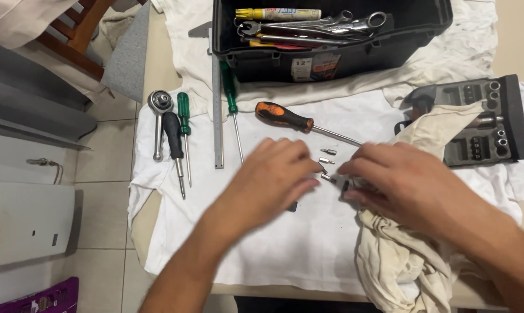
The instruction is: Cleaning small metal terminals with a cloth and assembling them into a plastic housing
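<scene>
My left hand (273, 177) and my right hand (398, 179) meet over a white cloth (285, 243) that covers the table. Between their fingertips they hold a small dark metal tool piece (337, 184), mostly hidden by the fingers. Two small screwdriver bits (327, 156) lie on the cloth just above the fingertips. An orange-and-black screwdriver (291, 119) lies a little farther back. A crumpled cream rag (401, 261) sits under my right wrist.
An open black toolbox (331, 55) with wrenches stands at the back. A black bit and socket holder (488, 124) lies at the right. At the left lie a ratchet (159, 116), a black screwdriver (174, 145), two green screwdrivers (184, 124) and a metal ruler (217, 116).
</scene>
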